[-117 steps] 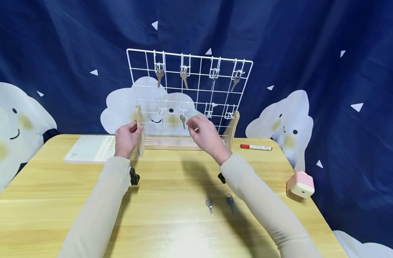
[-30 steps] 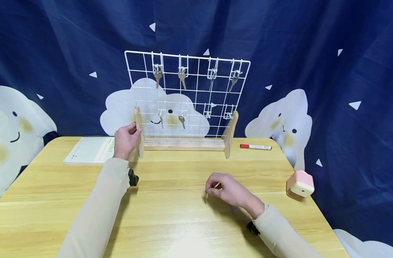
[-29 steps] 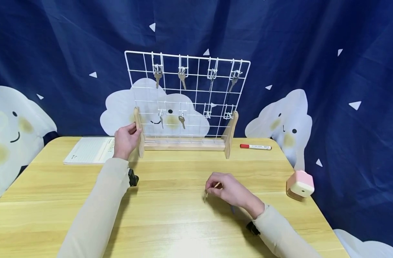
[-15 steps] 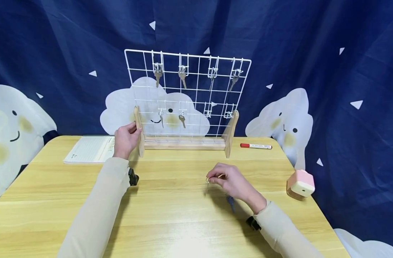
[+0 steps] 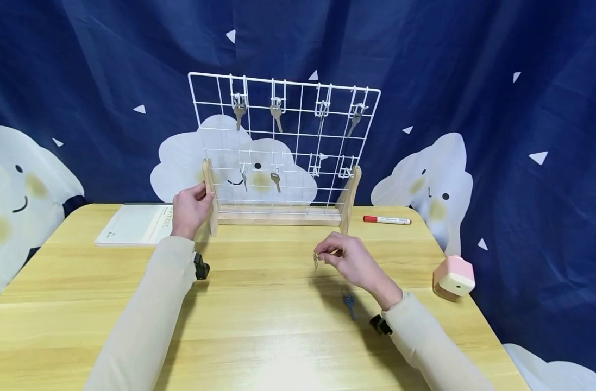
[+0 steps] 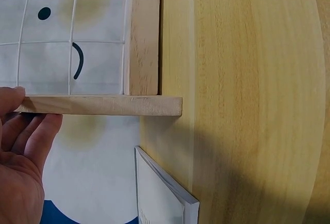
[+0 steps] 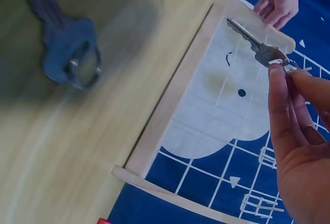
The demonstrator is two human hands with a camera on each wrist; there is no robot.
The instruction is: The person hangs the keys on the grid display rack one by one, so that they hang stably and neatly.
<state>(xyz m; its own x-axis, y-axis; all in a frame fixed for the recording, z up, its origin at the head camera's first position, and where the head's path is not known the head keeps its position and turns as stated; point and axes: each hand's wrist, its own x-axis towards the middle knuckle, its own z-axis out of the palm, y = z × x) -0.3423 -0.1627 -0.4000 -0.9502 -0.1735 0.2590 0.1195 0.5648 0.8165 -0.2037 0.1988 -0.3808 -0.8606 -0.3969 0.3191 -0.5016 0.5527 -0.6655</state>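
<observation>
Nearest me on the surface (image 5: 258, 331) lies a blue-headed key (image 5: 349, 304). Just beyond it my right hand (image 5: 352, 263) pinches a silver key (image 5: 315, 260) by its ring, lifted off the wood. Farther back my left hand (image 5: 190, 209) grips the rack's wooden post (image 5: 210, 196); white grid (image 5: 284, 142) holds hung keys.

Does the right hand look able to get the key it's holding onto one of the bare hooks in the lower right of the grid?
Probably yes. The right hand pinches the silver key above the table, and the bare hooks on the wire grid have nothing in front of them. The left hand holds the rack's far post.
</observation>
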